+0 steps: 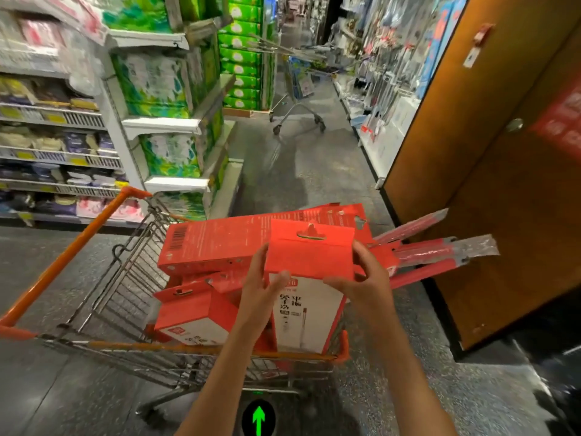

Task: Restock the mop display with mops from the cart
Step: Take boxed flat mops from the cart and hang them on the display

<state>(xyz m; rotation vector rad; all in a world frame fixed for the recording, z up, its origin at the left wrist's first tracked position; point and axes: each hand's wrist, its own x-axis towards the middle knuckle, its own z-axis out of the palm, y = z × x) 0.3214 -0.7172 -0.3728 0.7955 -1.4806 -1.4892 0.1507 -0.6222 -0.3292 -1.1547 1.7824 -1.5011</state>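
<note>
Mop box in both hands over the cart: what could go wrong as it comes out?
1. The mop box is held only near its top by the left hand and right hand; it could swing or slip.
2. Other red boxes lie loosely stacked against it and may shift.
3. The red handles overhang the cart toward the brown door and could snag.

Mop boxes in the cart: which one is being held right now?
The upright mop box at the cart's near right corner; left hand and right hand grip its sides. The others lie untouched.

Mop boxes (220, 243) in cart (103, 297)
</note>
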